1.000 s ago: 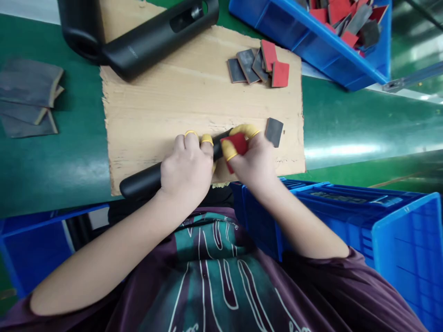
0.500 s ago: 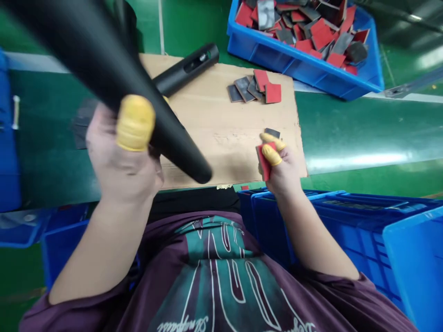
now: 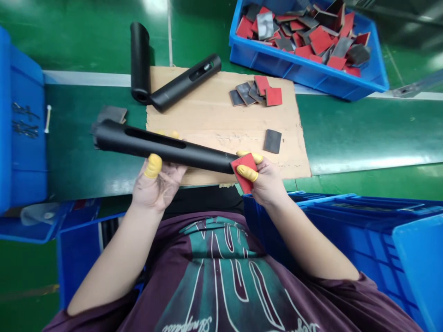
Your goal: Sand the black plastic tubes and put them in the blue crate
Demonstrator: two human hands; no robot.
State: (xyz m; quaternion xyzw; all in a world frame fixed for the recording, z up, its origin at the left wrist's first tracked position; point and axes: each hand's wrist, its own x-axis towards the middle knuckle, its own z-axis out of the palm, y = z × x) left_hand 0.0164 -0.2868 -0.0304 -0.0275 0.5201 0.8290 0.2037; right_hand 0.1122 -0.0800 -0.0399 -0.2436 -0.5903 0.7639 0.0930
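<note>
My left hand (image 3: 157, 185) is shut on a long black slotted tube (image 3: 155, 145), which lies level across the view, and a yellow finger cot shows on my thumb. My right hand (image 3: 263, 182) pinches a red-backed sanding pad (image 3: 246, 171) between yellow-cotted fingers. That pad presses against the tube's right end. A loose grey pad (image 3: 272, 141) lies on the cardboard sheet (image 3: 221, 124) just beyond my right hand. A small heap of red and grey pads (image 3: 254, 92) sits farther back.
Two more black tubes (image 3: 140, 57) (image 3: 185, 83) lie at the cardboard's far left corner. A blue bin (image 3: 304, 50) heaped with pads stands at the back right. Blue crates (image 3: 363, 221) sit at lower right, and a blue tray (image 3: 24, 120) holds small metal parts at left.
The tube has swung down from close to the camera to lie level, its right end now against the red pad. My view has tilted farther up the bench, showing more of the bin.
</note>
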